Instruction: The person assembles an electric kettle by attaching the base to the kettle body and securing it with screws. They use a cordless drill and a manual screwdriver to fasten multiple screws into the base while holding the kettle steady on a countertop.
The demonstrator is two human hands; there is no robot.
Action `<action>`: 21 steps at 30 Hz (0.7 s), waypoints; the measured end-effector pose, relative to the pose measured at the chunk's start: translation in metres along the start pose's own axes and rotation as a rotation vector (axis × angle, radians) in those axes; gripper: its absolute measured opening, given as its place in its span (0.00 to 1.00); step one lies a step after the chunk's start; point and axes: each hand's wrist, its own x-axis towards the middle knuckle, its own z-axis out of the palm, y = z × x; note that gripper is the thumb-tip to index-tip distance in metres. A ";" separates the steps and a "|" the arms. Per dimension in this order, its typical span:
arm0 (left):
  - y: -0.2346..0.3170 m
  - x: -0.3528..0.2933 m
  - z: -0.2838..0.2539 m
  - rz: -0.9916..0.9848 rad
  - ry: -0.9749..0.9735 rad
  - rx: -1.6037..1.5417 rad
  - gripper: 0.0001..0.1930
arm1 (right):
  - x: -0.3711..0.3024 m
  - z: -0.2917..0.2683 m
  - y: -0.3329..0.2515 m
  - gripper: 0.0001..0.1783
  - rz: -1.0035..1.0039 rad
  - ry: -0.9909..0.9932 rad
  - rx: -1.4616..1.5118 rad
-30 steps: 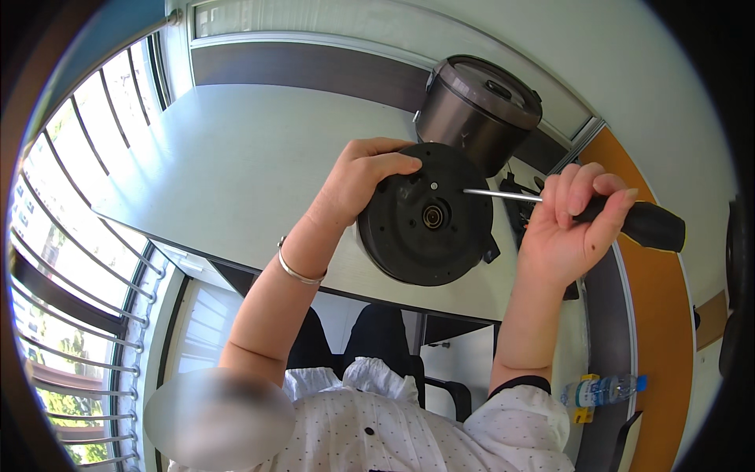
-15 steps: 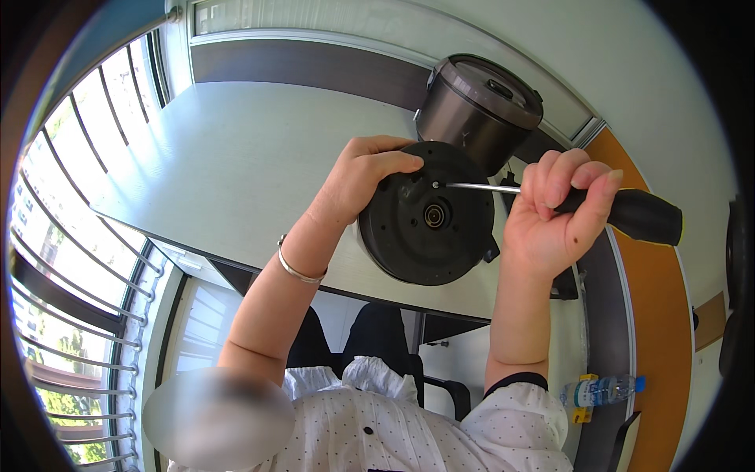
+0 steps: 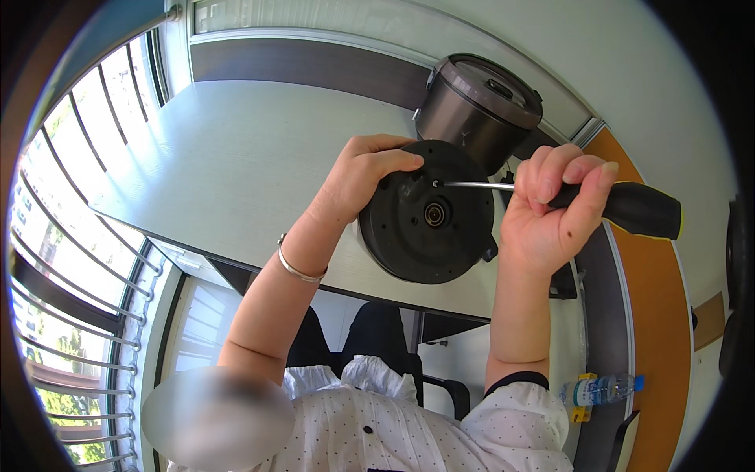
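So, a black round base (image 3: 393,244) is held tilted over the near part of the bench (image 3: 228,149), roughly mid-scene, its flat face turned up. Its far-left edge is pinched by the left hand (image 3: 360,177): the thumb is laid flat on the face, while the other fingers are mostly hidden behind the rim. Whether the base is also propped from underneath can't be told.

The dark handle of a screwdriver (image 3: 645,211) is wrapped by the curled fingers of the right hand (image 3: 550,204), over to the right. The shaft is pointed left across the base, its tip brought to a small shiny spot just beyond the ringed centre hole; whether it's properly seated can't be made out.

A lidded brown cooker (image 3: 468,118) is parked just past the base, far right. A clear bottle (image 3: 609,390) can be seen at the near right.
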 end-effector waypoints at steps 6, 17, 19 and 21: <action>0.000 0.000 -0.004 -0.032 -0.002 -0.040 0.19 | -0.004 -0.007 -0.006 0.09 0.081 -0.263 0.051; 0.002 -0.001 -0.001 -0.044 0.026 -0.019 0.16 | -0.005 -0.006 -0.031 0.14 0.086 -0.187 -0.381; 0.001 0.000 -0.001 -0.021 0.015 0.003 0.16 | -0.003 -0.005 -0.028 0.18 0.031 -0.226 -0.454; 0.001 0.000 -0.001 -0.007 0.012 0.023 0.15 | -0.006 0.001 -0.026 0.21 0.011 -0.166 -0.412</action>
